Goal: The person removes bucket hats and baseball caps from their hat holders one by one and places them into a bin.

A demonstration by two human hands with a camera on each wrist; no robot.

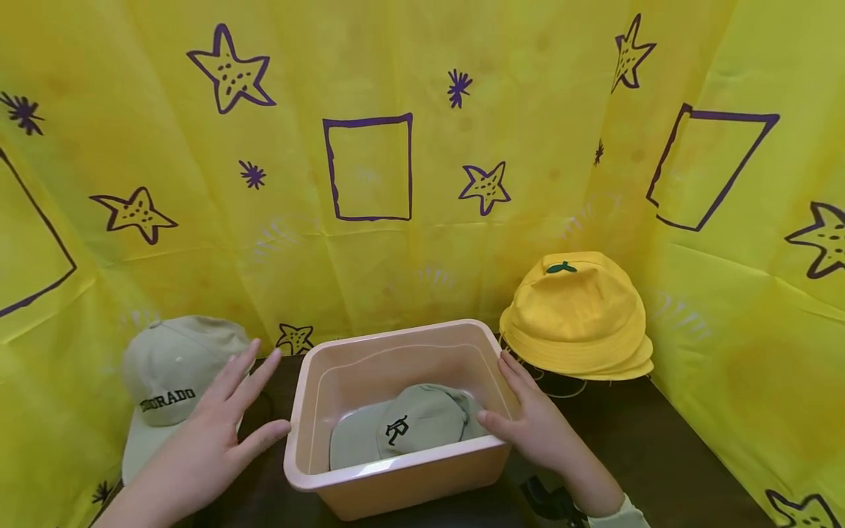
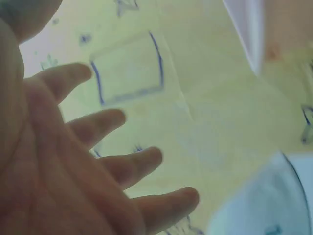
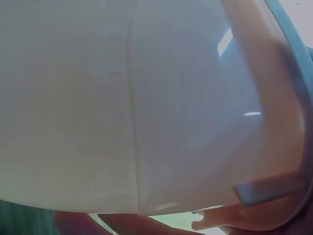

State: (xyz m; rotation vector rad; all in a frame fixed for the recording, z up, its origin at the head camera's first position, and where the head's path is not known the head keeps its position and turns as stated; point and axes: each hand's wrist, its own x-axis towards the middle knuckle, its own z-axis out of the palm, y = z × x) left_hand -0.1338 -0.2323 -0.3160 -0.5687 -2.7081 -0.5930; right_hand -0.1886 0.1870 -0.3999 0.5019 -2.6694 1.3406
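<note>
A peach-pink plastic bin (image 1: 409, 480) stands in front of me in the head view, and a sage green cap (image 1: 429, 422) with a black letter lies inside it. My right hand (image 1: 538, 422) holds the bin's right rim, the thumb reaching over it. In the right wrist view the bin's pale wall (image 3: 132, 107) fills most of the picture. My left hand (image 1: 214, 433) is off the left side with fingers spread, its thumb tip close to the rim. Behind that hand sits a light green cap (image 1: 181, 367) with black lettering, partly covered by it.
Yellow bucket hats (image 1: 577, 315), stacked, lie at the back right, a green leaf on top. The dark table (image 1: 667, 455) runs under everything. A yellow curtain (image 1: 528, 147) with purple stars and squares encloses the back and both sides.
</note>
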